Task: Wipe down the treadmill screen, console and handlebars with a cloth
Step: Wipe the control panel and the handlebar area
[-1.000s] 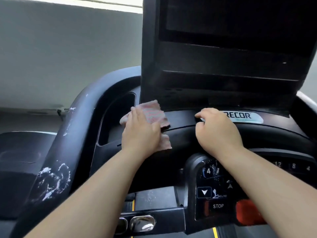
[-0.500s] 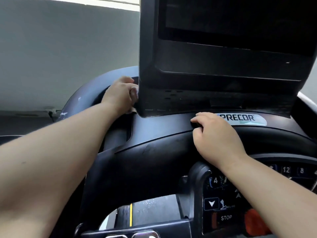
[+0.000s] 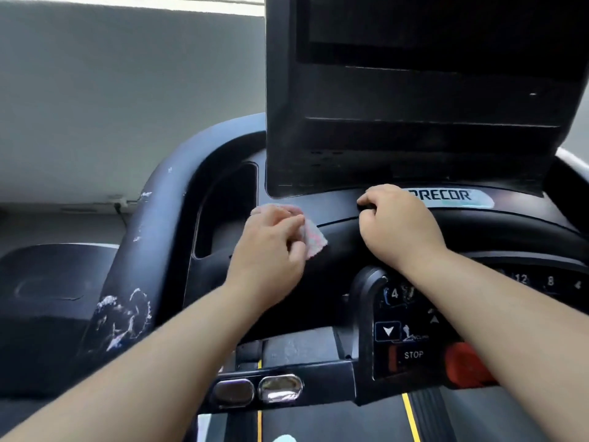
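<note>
My left hand (image 3: 271,244) presses a small pink cloth (image 3: 314,236) onto the black console (image 3: 338,250), just below the lower left corner of the dark screen (image 3: 430,27). Most of the cloth is hidden under my fingers. My right hand (image 3: 395,224) rests with curled fingers on the console ridge beside the PRECOR badge (image 3: 455,197), holding nothing. The left handlebar (image 3: 143,237) curves down on the left, black with white scuff marks.
A control pod (image 3: 404,327) with arrow keys, a STOP label and a red button (image 3: 465,368) sits under my right forearm. Two metal grip sensors (image 3: 258,389) lie on the lower crossbar. A neighbouring machine (image 3: 54,288) stands left; a grey wall (image 3: 111,90) is behind.
My left hand came back from the screen's left edge by the handlebar down to the console front, and the cloth shows again. My right hand stayed put; the view tilted down.
</note>
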A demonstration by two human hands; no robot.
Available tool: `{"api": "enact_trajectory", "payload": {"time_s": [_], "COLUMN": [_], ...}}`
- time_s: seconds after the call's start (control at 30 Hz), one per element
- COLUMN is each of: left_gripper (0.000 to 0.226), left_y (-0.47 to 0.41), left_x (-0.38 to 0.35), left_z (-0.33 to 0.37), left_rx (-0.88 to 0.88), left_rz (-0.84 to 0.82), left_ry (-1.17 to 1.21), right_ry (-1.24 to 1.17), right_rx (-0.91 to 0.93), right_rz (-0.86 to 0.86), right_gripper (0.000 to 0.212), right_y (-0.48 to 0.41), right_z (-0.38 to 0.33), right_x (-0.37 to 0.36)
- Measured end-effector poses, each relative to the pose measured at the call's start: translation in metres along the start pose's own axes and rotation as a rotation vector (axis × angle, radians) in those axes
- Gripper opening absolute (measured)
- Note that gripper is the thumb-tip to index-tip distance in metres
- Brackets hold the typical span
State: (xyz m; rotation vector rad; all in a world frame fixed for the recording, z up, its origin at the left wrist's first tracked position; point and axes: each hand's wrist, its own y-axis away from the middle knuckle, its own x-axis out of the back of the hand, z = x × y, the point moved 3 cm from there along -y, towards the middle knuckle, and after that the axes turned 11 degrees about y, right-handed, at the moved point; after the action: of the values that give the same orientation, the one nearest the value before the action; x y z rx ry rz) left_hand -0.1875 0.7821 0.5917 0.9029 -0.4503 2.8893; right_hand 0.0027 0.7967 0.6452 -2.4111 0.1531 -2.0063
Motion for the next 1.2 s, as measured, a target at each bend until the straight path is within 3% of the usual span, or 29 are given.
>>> {"api": "enact_trajectory", "payload": {"time_s": [0.1, 0.17, 0.3, 0.57, 0.63, 0.73, 0.77, 0.83, 0.97, 1.13, 1.2], "left_gripper": [0.038, 0.039, 0.049, 0.058, 0.06, 0.056, 0.053, 0.049, 0.053, 0.055, 0.074], "left_y": [0.028, 0.023, 0.0, 0.056, 0.076, 0.088, 0.085, 0.069, 0.047, 0.059, 0.064], "left_x": [-0.016, -0.035, -0.061, -0.015, 0.002, 0.018, 0.014, -0.007, -0.044, -0.032, -0.021], "left_z": [0.025, 0.038, 0.037, -0.015, -0.029, -0.023, -0.014, 0.01, 0.037, 0.012, -0.002], "left_rx": [-0.182, -0.349, -0.425, -0.256, -0.09, 0.335, 0.402, 0.394, 0.242, 0.268, 0.374], "left_rz": [-0.033, -0.145, -0.285, -0.254, -0.193, 0.066, 0.144, 0.193, 0.133, 0.084, 0.091], "left_ry": [-0.058, -0.053, -0.22, -0.475, -0.528, -0.418, -0.376, -0.309, -0.196, -0.512, -0.579], "right_ry": [-0.081, -0.143, -0.314, -0.439, -0.462, -0.467, -0.458, -0.439, -0.388, -0.297, -0.241], "right_rx": [-0.043, -0.101, -0.239, -0.138, -0.102, -0.024, 0.012, 0.082, 0.168, 0.317, 0.377], "right_rz": [0.031, 0.075, 0.159, 0.033, 0.004, -0.055, -0.082, -0.13, -0.188, -0.261, -0.255], "right_gripper": [0.03, 0.031, 0.028, 0.027, 0.028, 0.028, 0.028, 0.029, 0.032, 0.036, 0.035], "right_y": [0.0, -0.001, -0.003, -0.004, -0.004, -0.005, -0.005, -0.004, -0.006, -0.006, -0.004], "right_z": [0.005, 0.009, 0.022, 0.025, 0.026, 0.025, 0.023, 0.017, 0.011, -0.013, -0.022], "right_x": [0.003, 0.006, 0.011, 0.008, 0.007, 0.006, 0.005, 0.004, 0.001, -0.004, -0.007]}}
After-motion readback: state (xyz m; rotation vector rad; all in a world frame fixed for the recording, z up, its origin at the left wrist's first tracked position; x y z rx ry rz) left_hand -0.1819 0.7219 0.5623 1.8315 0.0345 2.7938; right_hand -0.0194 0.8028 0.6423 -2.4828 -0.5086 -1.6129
